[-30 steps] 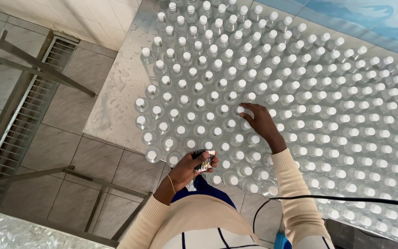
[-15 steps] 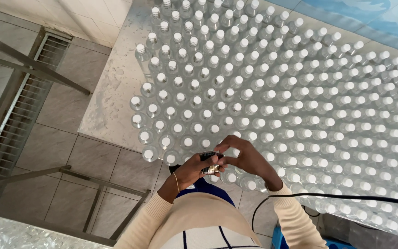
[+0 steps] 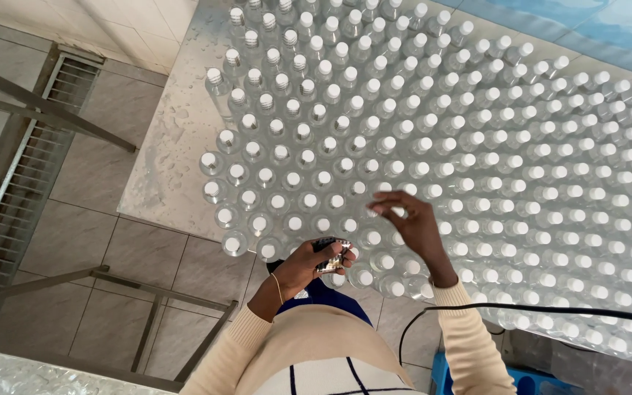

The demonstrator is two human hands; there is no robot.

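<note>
Closely packed, clear bottles (image 3: 477, 146) with white caps are stood upright across most of the wet desk (image 3: 166, 157), row touching row. A small bundle of shiny pieces (image 3: 328, 256), too small to be made out further, is pinched in the curled fingers of the left hand (image 3: 309, 267), just in front of the nearest row. The right hand (image 3: 412, 227) is held above the caps near the front edge, its fingers (image 3: 382, 208) loosely spread and bent, with nothing seen between them.

Several risks can be judged from this. A bottle at the front edge could be knocked by a wrist or sleeve and sent to the tiled floor (image 3: 104, 249), and its neighbours could be toppled with it. The small pieces could be dropped between the bottles. The black cable (image 3: 550, 310) lying across the near rows could be snagged by the right arm.
</note>
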